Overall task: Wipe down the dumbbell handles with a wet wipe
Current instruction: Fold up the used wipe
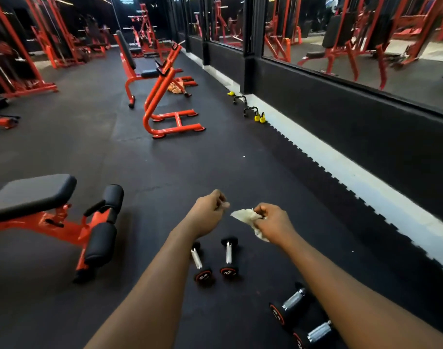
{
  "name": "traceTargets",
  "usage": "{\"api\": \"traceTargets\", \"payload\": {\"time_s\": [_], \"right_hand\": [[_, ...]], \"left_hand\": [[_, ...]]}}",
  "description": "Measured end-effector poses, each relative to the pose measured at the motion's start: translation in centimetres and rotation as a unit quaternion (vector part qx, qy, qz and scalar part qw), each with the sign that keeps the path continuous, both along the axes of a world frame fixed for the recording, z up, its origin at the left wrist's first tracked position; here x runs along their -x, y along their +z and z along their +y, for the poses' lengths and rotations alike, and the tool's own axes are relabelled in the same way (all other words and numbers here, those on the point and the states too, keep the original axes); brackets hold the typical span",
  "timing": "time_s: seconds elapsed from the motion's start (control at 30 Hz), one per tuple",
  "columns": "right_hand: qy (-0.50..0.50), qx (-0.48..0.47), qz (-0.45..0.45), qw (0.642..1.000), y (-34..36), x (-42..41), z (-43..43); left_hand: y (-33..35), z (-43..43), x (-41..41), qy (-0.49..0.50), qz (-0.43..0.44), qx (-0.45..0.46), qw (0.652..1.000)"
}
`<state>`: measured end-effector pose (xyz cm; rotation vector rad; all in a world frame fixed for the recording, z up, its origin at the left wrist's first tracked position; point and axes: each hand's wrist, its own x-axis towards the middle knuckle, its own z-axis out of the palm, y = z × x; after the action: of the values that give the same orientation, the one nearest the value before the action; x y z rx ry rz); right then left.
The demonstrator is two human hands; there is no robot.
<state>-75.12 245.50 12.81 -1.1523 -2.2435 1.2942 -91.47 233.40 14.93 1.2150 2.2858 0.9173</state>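
The wipe (248, 216) is limp and floppy, so it'll need bunching and wrapping round each bar. Right hand (273, 222) has it pinched, up in the air. Left hand (209, 212) is curled just beside it, can't tell if it's holding a bit. Small dumbbells (215, 260) lie on the floor (152, 167) below, steel handles bare: likely light, so steady a rubber end. Bigger pair (301, 318) under the right arm.

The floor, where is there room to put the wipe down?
Bare floor lies between the bench and the two small dumbbells, and on beyond the hands. It is crowded by the bigger dumbbells under the right arm. The right hand holds the wipe.
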Motion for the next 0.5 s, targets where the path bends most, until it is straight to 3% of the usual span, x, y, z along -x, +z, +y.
{"api": "traceTargets", "payload": {"time_s": [0.13,0.27,0.5], "right_hand": [[0.016,0.024,-0.005,1.0,12.0,0.5,-3.9],[0.038,0.037,-0.02,0.998,20.0,0.5,-7.3],[0.106,-0.017,-0.017,0.994,27.4,2.4,-11.5]], "left_hand": [[11.5,-4.8,0.2,0.036,0.003,0.005,0.999],[18.7,-9.5,-0.2,0.052,0.003,0.006,0.999],[25.8,-15.9,-0.8,0.089,0.036,-0.004,0.995]]}}
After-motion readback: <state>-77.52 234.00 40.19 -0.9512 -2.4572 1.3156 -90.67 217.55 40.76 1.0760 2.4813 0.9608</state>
